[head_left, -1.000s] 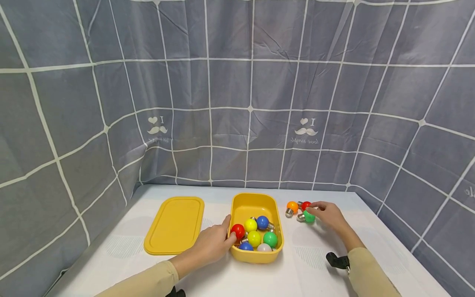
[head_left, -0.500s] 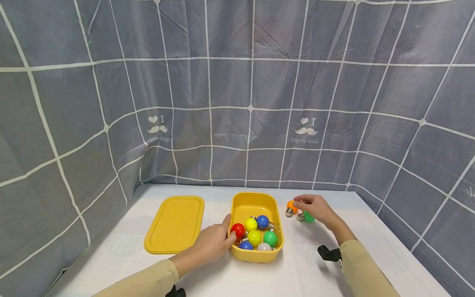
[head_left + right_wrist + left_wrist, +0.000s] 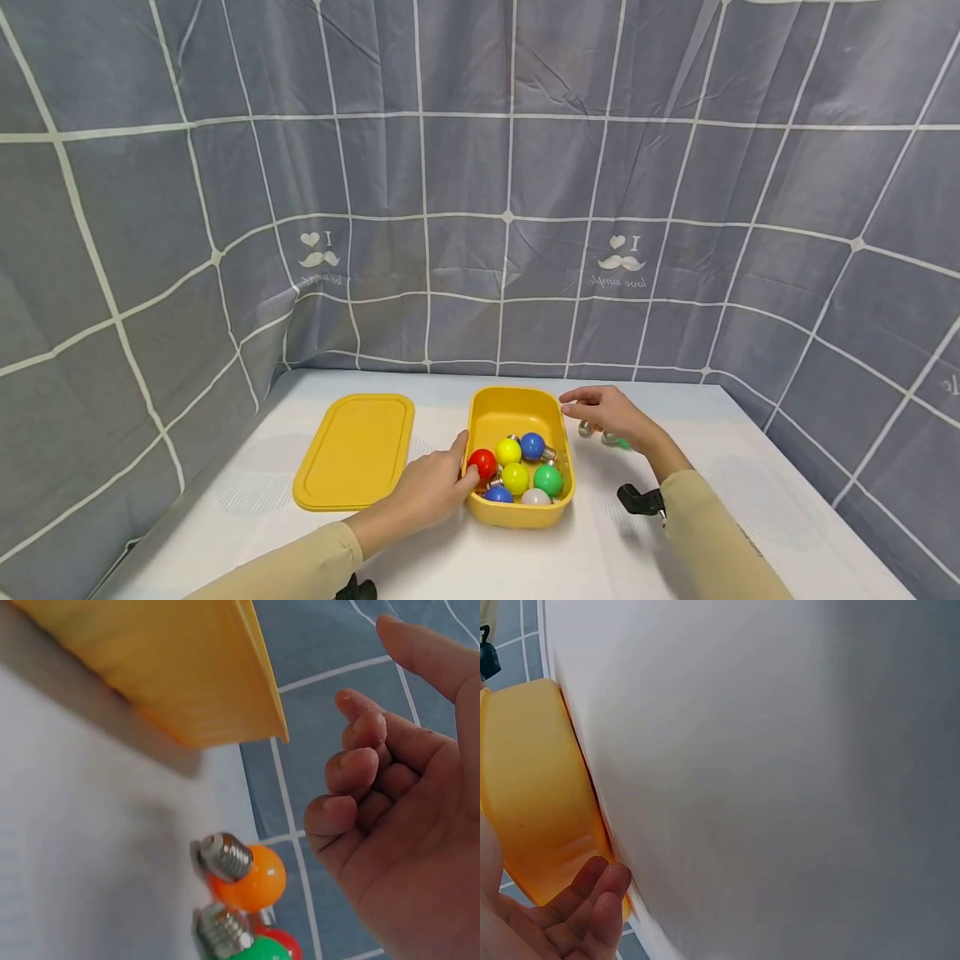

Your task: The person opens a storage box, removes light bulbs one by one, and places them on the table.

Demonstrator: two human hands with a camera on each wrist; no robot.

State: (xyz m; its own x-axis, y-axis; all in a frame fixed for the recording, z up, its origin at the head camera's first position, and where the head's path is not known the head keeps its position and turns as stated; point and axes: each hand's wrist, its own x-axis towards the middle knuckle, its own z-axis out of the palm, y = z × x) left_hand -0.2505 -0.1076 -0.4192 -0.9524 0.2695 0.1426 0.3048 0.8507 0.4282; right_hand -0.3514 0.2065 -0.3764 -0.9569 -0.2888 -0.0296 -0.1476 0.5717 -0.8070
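Note:
In the head view, a yellow plastic box (image 3: 521, 518) holds several coloured light bulbs, among them a red bulb (image 3: 482, 463) and a green bulb (image 3: 548, 480). My left hand (image 3: 435, 489) grips the box's left side, thumb over the rim and the other fingers along the outer wall (image 3: 540, 780). By the right rim hovers my right hand (image 3: 611, 414), with nothing in it; its fingers are loosely bent and the thumb is out (image 3: 405, 802). Below it on the table lie an orange bulb (image 3: 262, 879), a green one (image 3: 262, 949) and a partly hidden red one (image 3: 289, 941).
A flat yellow lid (image 3: 354, 454) lies left of the box on the white tablecloth (image 3: 247, 500). Behind and at both sides hangs a grey curtain (image 3: 465, 258) with white grid lines.
My right hand has moved left from the loose bulbs to the box's right rim, leaving them on the table. My left hand has stayed on the box.

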